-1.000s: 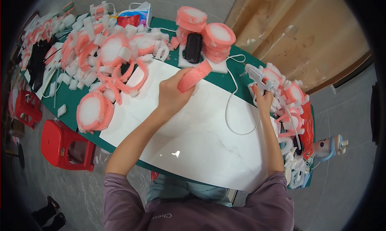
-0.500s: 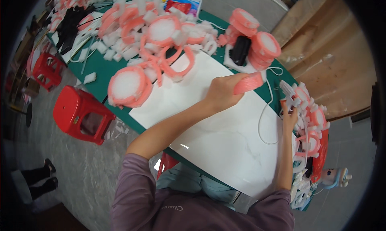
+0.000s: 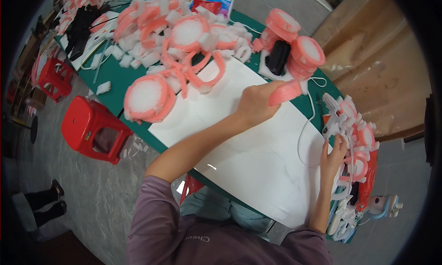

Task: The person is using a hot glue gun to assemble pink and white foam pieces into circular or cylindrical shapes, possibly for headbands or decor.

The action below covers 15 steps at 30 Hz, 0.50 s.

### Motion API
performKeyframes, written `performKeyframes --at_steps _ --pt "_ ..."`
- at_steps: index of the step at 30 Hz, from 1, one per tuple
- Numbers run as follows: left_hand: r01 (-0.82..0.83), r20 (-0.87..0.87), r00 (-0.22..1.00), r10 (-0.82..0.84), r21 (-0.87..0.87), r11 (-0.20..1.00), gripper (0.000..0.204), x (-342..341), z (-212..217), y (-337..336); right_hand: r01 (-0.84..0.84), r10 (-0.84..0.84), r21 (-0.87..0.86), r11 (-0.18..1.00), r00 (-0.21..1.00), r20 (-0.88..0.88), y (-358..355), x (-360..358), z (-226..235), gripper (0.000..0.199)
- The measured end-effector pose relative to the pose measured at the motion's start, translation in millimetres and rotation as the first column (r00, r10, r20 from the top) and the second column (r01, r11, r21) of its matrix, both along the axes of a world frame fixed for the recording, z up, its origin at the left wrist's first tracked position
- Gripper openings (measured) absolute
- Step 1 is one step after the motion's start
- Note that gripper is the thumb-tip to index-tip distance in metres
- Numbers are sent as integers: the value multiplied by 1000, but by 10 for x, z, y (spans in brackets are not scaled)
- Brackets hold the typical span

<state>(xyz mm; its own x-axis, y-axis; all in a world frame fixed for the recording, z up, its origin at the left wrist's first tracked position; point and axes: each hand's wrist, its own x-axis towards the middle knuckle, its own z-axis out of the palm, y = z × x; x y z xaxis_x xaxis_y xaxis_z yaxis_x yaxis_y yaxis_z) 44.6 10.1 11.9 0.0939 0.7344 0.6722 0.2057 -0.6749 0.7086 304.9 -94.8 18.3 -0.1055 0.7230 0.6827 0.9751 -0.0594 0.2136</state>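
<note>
My left hand (image 3: 258,104) is closed on a curved pink foam piece (image 3: 285,92), held above the white marbled board (image 3: 258,168). Most of that piece's near end is hidden by my fingers. At the right end of the table, my right hand (image 3: 333,155) is open, thumb and fingers apart. Just beyond its fingertips lies a white gun-shaped tool (image 3: 330,125), apparently a glue gun. Around it are pink foam rings (image 3: 355,167) and white foam bits, partly overlapping the tool.
Pink rings with white foam discs (image 3: 146,97) and loose foam heap the table's far left. A black glossy object (image 3: 278,57) stands beside stacked pink-and-white foam rounds (image 3: 307,52). A white cord (image 3: 300,145) loops over the board. Red stools (image 3: 94,129) stand left.
My right hand has let go of the white gun-shaped tool and drawn back toward me, its fingers opening. My left hand stays almost in place, with the pink foam piece tilted slightly.
</note>
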Motion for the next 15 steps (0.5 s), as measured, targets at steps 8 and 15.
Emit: performKeyframes --at_steps 8,15 --pt "-51 -46 998 50 -29 998 30 -12 43 -19 -913 322 22 -407 -166 -932 -242 -1803 1085 19" --pt "-32 -118 993 29 -23 999 31 27 58 -27 -732 546 470 -493 -681 -488 -270 -2492 1373 32"
